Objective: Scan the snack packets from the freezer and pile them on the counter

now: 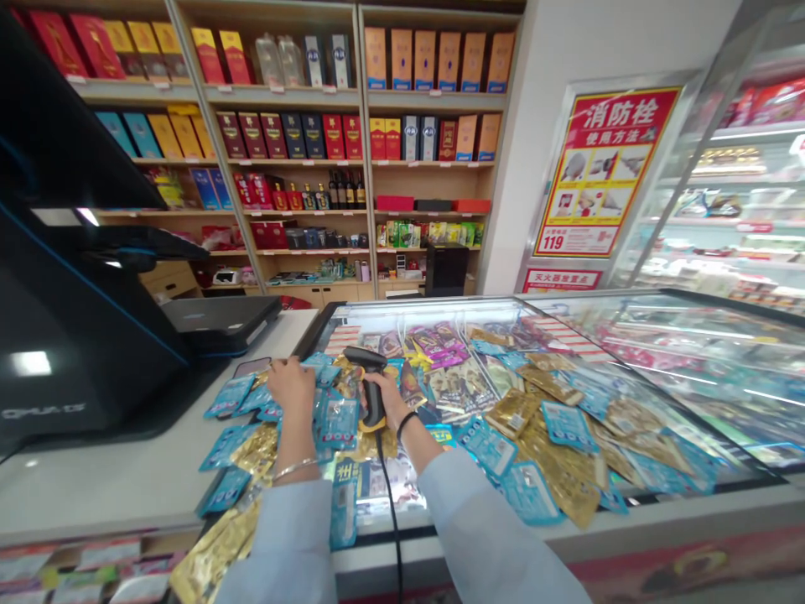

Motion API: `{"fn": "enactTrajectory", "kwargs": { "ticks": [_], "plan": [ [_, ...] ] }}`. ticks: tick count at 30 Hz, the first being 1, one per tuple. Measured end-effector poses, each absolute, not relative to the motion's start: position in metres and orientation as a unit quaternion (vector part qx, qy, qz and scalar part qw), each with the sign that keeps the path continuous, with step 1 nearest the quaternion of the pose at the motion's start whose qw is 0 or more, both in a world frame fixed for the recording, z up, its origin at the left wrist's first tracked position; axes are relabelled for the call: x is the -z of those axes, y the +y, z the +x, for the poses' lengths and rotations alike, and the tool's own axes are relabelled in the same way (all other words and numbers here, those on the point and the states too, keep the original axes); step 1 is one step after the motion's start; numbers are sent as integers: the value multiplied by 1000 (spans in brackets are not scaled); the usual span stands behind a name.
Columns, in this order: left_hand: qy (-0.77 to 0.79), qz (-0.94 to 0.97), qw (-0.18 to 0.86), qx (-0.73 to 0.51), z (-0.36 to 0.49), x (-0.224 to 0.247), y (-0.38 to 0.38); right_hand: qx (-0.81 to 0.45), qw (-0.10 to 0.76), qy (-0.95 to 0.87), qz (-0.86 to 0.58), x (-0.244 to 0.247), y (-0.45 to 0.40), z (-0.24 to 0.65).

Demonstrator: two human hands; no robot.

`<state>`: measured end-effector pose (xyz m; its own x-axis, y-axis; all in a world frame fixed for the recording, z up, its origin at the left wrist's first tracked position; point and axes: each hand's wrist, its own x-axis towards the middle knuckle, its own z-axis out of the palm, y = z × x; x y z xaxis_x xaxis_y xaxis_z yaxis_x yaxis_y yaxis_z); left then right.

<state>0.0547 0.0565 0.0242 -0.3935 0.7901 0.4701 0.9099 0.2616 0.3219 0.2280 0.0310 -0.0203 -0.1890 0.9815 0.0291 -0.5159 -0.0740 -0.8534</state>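
My right hand (391,399) is wrapped round the handle of a black barcode scanner (373,403), its head pointing away from me and its cable running down towards me. My left hand (293,386) is to the left of it, over a pile of small blue packets (340,419) and gold packets (257,449). Its fingers are bent down among the packets, and what they pinch, if anything, is hidden. More gold packets (563,470) and blue packets (569,426) lie spread on the glass to the right.
Beneath the packets is a glass-topped freezer (433,315) with colourful packs inside. A black checkout machine (94,335) and a flat black device (220,323) stand on the left counter (81,486). Behind are shelves (283,96) of boxes and bottles. A red notice (607,172) hangs on the wall.
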Motion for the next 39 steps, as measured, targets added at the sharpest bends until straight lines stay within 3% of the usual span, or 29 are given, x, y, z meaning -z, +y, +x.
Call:
{"fn": "enactTrajectory", "kwargs": {
  "ticks": [39],
  "plan": [
    [-790, -548, 65, 267, 51, -30, 57, -680, 572, -352, -294, 22, 29, 226]
  ]
}}
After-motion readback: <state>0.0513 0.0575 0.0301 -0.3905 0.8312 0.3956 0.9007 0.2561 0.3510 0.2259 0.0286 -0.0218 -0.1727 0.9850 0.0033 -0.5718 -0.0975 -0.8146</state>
